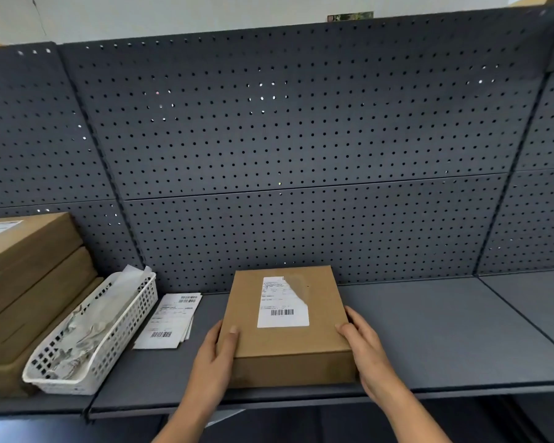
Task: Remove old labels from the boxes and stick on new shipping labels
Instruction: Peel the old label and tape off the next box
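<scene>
A flat brown cardboard box (pixel 285 343) lies on the dark grey shelf (pixel 429 330), in front of me. On its top is a white label (pixel 283 306) with a barcode; the label's upper right part is torn away, leaving a pale patch. My left hand (pixel 218 353) grips the box's near left corner, thumb on top. My right hand (pixel 363 343) grips the near right edge, thumb on top. A small stack of white shipping labels (pixel 170 321) lies on the shelf to the left of the box.
A white plastic basket (pixel 87 340) with crumpled paper scraps stands left of the labels. Stacked brown boxes (pixel 23 282) fill the far left. A dark pegboard wall (pixel 285 139) rises behind the shelf. Bare shelf extends to the right.
</scene>
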`<action>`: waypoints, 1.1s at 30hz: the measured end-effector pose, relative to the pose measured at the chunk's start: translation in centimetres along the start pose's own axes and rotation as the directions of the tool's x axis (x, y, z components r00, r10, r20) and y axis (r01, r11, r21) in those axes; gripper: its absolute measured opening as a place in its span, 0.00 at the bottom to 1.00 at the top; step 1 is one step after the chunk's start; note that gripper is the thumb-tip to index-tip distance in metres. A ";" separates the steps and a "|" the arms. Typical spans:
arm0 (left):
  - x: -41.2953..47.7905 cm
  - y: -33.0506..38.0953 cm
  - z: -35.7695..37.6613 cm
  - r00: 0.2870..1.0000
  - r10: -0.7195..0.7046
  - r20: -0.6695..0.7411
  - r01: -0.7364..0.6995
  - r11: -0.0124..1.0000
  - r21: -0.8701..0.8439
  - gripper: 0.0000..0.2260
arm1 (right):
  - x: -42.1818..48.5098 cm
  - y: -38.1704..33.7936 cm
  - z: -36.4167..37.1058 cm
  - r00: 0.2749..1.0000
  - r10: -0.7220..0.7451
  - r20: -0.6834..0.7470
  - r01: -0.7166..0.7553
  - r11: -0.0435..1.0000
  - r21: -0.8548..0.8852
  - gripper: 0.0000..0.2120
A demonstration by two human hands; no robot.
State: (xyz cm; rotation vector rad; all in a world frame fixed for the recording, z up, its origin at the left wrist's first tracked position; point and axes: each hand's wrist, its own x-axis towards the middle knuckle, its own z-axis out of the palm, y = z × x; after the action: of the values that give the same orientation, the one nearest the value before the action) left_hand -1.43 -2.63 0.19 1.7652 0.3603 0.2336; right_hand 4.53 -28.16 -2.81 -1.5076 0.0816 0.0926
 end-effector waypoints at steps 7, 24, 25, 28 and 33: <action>1.1 -1.0 -0.2 1.000 -0.012 0.025 0.012 1.000 0.001 0.23 | -0.2 0.3 -0.2 1.000 -0.015 -0.015 0.014 0.999 -0.029 0.18; 3.9 -0.7 -1.9 0.978 0.144 0.150 -0.171 0.968 0.185 0.29 | -0.3 -0.7 -1.3 0.972 -0.229 0.049 0.232 0.908 -0.349 0.20; 4.2 -0.5 -1.7 0.967 0.191 0.170 -0.228 0.946 0.229 0.26 | -0.1 -0.9 -1.2 0.963 -0.262 0.061 0.264 0.878 -0.399 0.18; 4.5 0.5 -1.1 0.928 0.290 0.234 -0.361 0.855 0.372 0.22 | 0.1 -1.7 -0.7 0.936 -0.344 0.072 0.330 0.791 -0.515 0.15; 5.5 0.7 -0.2 0.891 0.300 0.341 -0.448 0.708 0.546 0.21 | 0.3 -3.2 0.5 0.877 -0.436 0.203 0.448 0.590 -0.672 0.10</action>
State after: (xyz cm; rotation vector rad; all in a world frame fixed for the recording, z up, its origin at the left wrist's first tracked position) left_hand 3.72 -0.59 0.67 2.4904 -0.1329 0.2116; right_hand 5.14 -27.87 0.32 -2.2627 -0.4009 -0.3114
